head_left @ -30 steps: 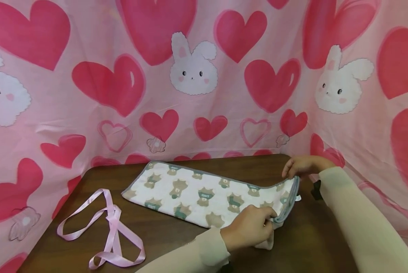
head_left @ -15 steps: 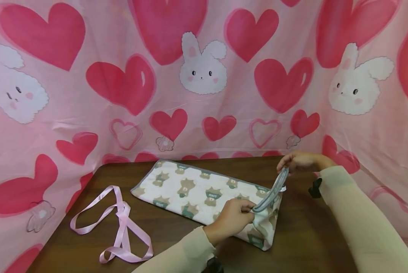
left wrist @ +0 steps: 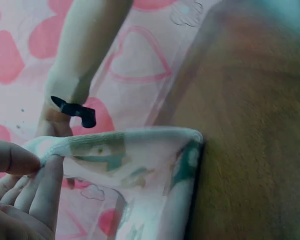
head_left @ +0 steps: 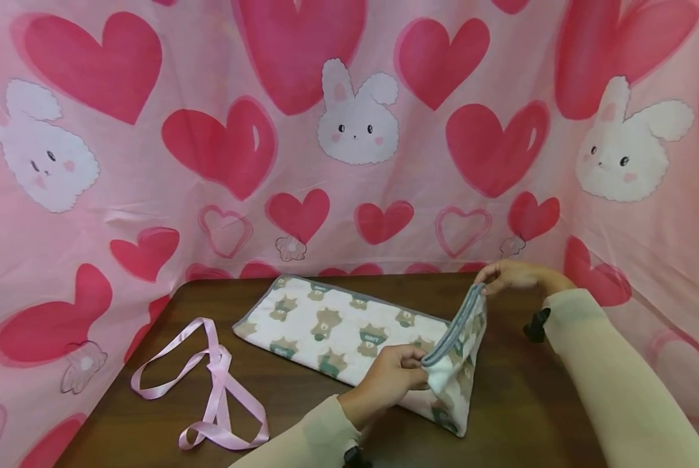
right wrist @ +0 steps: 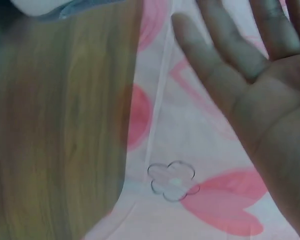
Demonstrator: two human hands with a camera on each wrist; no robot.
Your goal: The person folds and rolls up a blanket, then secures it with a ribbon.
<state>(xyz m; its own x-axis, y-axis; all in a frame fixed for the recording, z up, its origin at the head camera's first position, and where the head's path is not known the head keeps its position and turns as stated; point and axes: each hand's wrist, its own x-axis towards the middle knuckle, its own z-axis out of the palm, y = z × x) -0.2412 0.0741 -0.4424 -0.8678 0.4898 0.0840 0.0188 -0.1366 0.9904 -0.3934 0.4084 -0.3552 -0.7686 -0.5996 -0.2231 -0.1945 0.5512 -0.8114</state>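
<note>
Printed cloth: the white cloth with brown bears lies lengthwise across the desk; its left part is flat, while its right end stands raised and leans back over the flat part.
Grey hem: this hem runs up at a slant from the left hand to the right hand and looks like more than one layer.
Left hand: the hand has its thumb and fingers pinched together on the near end of the hem.
Right hand: the hand appears to pinch the far end of the hem in the head view; the right-wrist view shows other fingers spread and leaves the grip out of frame.
Pink ribbon: a loose, looped ribbon lies left of the cloth, apart from both hands.
Backdrop: pink sheeting with hearts and rabbits stands behind the desk.
Step in hand: most likely turning the cloth's right end over toward the left.
Next move: it seems to call for both hands carrying the hem leftward together, level, and laying it down square on the flat part.
</note>
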